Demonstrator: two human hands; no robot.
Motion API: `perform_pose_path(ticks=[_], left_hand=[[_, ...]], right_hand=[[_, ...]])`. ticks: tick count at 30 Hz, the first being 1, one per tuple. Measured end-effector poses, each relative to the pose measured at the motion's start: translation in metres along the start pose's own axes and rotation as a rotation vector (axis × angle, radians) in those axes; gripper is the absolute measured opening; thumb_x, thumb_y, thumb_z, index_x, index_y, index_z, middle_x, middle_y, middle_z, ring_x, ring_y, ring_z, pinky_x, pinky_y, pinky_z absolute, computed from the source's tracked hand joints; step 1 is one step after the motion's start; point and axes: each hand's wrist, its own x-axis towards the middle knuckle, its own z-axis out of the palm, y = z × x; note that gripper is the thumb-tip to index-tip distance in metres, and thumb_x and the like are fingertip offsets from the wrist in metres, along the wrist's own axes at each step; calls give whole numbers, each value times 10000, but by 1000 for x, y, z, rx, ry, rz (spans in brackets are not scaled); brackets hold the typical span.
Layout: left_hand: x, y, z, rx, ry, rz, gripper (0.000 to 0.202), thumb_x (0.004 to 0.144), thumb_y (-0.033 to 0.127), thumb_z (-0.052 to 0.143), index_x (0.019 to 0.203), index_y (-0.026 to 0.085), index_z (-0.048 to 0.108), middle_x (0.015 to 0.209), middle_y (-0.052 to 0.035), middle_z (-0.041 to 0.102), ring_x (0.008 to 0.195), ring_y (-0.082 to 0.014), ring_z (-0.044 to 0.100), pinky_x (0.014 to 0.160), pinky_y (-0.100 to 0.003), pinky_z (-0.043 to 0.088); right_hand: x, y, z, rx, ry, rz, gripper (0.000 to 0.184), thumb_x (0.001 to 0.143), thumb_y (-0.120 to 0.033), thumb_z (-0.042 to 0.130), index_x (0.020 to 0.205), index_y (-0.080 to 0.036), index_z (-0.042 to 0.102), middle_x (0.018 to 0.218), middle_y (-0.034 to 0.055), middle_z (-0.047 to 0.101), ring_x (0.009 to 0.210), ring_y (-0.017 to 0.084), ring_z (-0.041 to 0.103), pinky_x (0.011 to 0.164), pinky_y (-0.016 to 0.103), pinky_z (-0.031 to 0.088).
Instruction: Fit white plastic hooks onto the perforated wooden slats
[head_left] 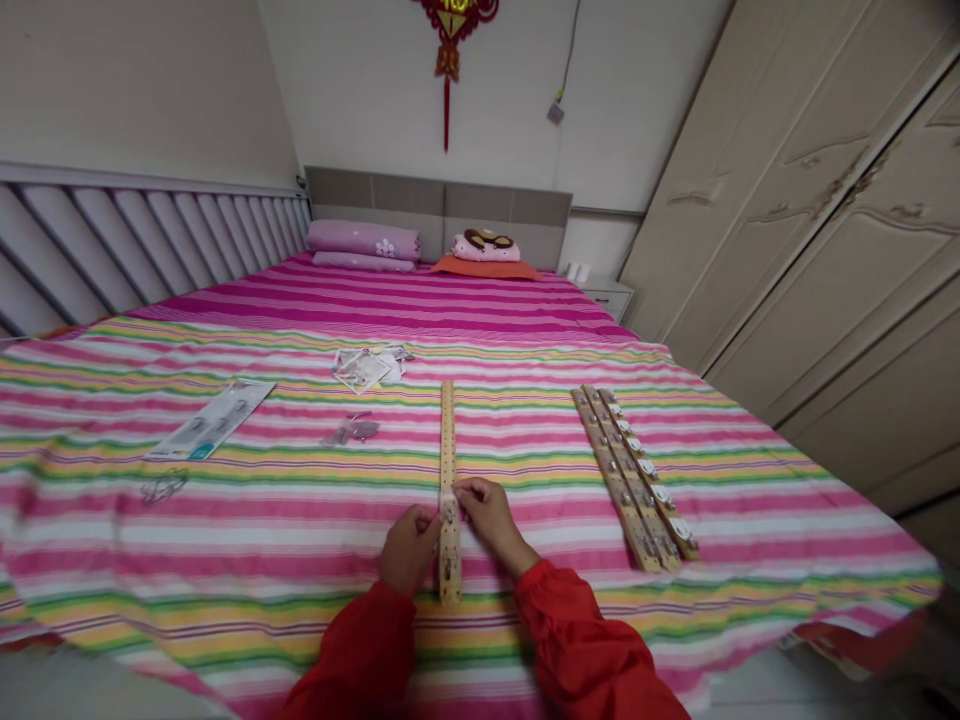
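A narrow wooden strip (448, 440) with rows of small holes lies lengthwise in front of me on the striped cloth. Small shiny metal pieces (449, 568), seemingly in clear wrapping, sit along its near half. My left hand (410, 548) is at the strip's left edge, thumb and fingers pinched together against a small clear packet (450, 512) with something metallic in it. From the right, my right hand (487, 512) pinches the top of that packet on the strip. The fingertips partly hide how the packet meets the wood.
Several similar strips (626, 480) loaded with metal and white pieces lie at right. Leftward are a flat package (214, 420), a tangle of thin clear or wire pieces (163, 486), small grey packets (352, 430) and a pile of clear packaging (371, 367). Pillows (364, 240) are farther back.
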Motion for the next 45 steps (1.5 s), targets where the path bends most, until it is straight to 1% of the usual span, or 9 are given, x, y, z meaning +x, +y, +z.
perform_pose_path(ticks=[5, 8, 12, 16, 21, 23, 29, 37, 45], left_hand=[[0, 4, -1, -2, 4, 3, 260, 724, 453, 527, 633, 211, 501, 586, 14, 564, 577, -149, 557, 538, -244, 406], [-1, 5, -2, -35, -13, -7, 275, 715, 466, 535, 617, 213, 493, 565, 20, 556, 557, -147, 552, 528, -246, 415], [0, 9, -5, -68, -64, -25, 306, 724, 504, 519, 657, 206, 530, 599, -4, 600, 573, -169, 580, 530, -267, 435], [4, 20, -7, 23, -44, 44, 345, 788, 499, 450, 687, 195, 578, 699, -52, 667, 688, -192, 630, 631, -293, 458], [12, 33, -9, -94, -168, -198, 407, 777, 567, 464, 698, 179, 560, 688, -69, 683, 620, -197, 649, 514, -273, 426], [17, 34, -10, -117, -200, -232, 439, 744, 600, 503, 702, 169, 573, 678, -65, 683, 589, -190, 644, 492, -265, 412], [29, 34, -5, -145, -223, -103, 506, 708, 646, 535, 483, 194, 505, 460, -4, 520, 426, -131, 504, 495, -278, 429], [35, 29, 2, -101, -195, -92, 565, 637, 745, 507, 480, 203, 483, 432, 20, 474, 423, -118, 435, 452, -263, 343], [33, 21, 8, 97, -48, 24, 453, 763, 564, 459, 473, 216, 440, 460, 29, 461, 488, -132, 439, 522, -267, 322]], right_hand=[[-2, -4, 1, 34, 62, 6, 250, 641, -343, 666, 821, -169, 657, 450, -94, 447, 408, 95, 419, 412, 214, 325], [-11, -8, 0, 46, 88, 50, 264, 676, -429, 651, 755, -182, 601, 449, -82, 474, 372, 99, 436, 376, 221, 327], [-31, -9, -2, 54, 72, 178, 324, 714, -513, 615, 647, -211, 518, 399, -70, 482, 309, 111, 448, 317, 222, 329], [-41, -12, -1, 41, 20, 343, 333, 730, -500, 610, 597, -216, 498, 350, -61, 488, 277, 121, 467, 290, 211, 315], [-38, -19, 0, 77, 28, 368, 402, 707, -499, 648, 503, -181, 511, 431, -20, 572, 250, 65, 403, 284, 201, 233], [-39, -19, 0, 134, 19, 362, 416, 675, -510, 673, 487, -174, 515, 432, -15, 569, 253, 53, 374, 288, 203, 195], [-43, -20, 0, 260, -6, 383, 360, 603, -488, 698, 526, -160, 571, 425, -21, 543, 261, 40, 311, 296, 217, 118], [-42, -15, 0, 282, 2, 359, 320, 583, -448, 675, 483, -170, 551, 351, -61, 432, 270, 37, 252, 323, 225, 97], [-43, -10, 2, 239, -6, 319, 322, 580, -460, 679, 479, -192, 531, 316, -81, 347, 323, 56, 239, 370, 228, 128]])
